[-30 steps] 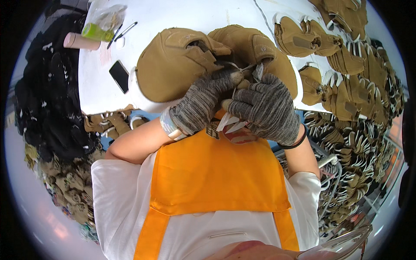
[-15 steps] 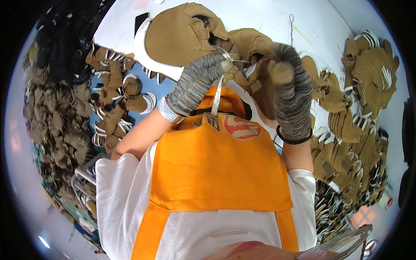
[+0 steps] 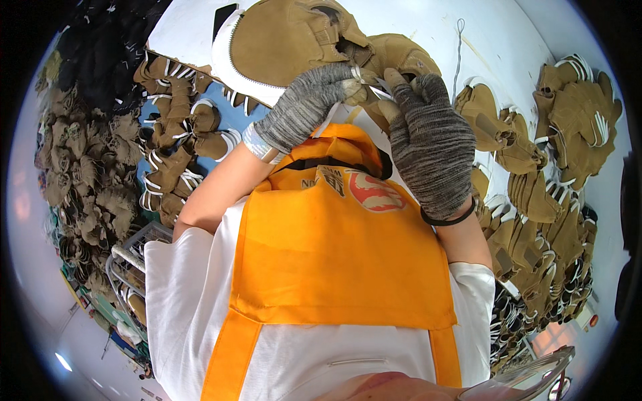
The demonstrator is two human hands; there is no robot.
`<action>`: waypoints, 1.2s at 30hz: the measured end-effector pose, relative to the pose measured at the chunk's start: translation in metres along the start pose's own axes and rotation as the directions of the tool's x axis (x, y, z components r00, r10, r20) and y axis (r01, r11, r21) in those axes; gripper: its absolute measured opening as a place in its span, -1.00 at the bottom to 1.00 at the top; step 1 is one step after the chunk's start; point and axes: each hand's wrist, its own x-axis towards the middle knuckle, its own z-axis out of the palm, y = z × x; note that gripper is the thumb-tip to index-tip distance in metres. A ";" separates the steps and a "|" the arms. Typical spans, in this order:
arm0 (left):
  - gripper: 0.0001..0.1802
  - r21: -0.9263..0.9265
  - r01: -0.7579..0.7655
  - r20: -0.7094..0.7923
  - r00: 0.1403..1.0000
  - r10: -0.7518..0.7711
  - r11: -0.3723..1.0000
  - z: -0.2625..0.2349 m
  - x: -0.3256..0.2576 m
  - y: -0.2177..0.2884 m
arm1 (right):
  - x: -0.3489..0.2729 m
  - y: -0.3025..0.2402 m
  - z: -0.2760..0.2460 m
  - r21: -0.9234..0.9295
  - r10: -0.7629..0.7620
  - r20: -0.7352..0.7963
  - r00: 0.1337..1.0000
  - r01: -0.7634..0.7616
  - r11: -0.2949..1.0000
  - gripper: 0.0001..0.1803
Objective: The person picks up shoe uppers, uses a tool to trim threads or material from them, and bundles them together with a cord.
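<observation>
My left hand (image 3: 304,107), in a grey knit glove, pinches a thin white lace (image 3: 384,85) close to its fingertips. The lace spans the short gap to my right hand (image 3: 433,137), gloved alike, whose thumb and forefinger close around its other side. Just beyond my hands on the white table lies a large tan shoe (image 3: 274,43) with a white sole edge and stitched rim. A second tan shoe (image 3: 406,55) lies to its right, partly behind my right hand. Brown material below the lace is mostly covered by my fingers.
The white table (image 3: 495,33) bears a wire loop (image 3: 459,53) and a dark phone-like slab (image 3: 224,17). More tan shoes (image 3: 481,117) stand to the right, beside stacked tan pieces (image 3: 535,197). Shoes (image 3: 204,130) line a blue surface at left, near a metal rack (image 3: 127,260).
My right hand has turned and lowered, its fingers now at the lace near my left fingertips. The brown piece beneath it, visible earlier, is largely hidden. My left hand stays nearly in place.
</observation>
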 end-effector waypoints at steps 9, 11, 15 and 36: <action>-0.67 -0.052 0.101 0.088 0.991 -0.096 0.994 -0.007 0.004 0.002 | 0.001 -0.011 0.007 -0.016 0.064 0.030 0.997 -0.064 0.998 -0.57; -0.67 0.020 0.072 0.062 0.995 -0.073 0.997 -0.008 0.003 0.008 | 0.002 -0.012 0.007 -0.037 0.057 0.013 0.998 -0.056 0.998 -0.58; -0.68 0.047 0.085 0.053 0.995 -0.088 0.995 -0.007 0.004 0.007 | 0.003 -0.014 0.004 -0.085 0.050 0.010 0.999 -0.049 0.995 -0.60; -0.63 -0.119 -0.074 -0.009 0.997 0.073 0.990 0.002 -0.004 -0.001 | 0.002 -0.010 0.008 -0.045 0.057 -0.030 0.998 -0.058 0.997 -0.68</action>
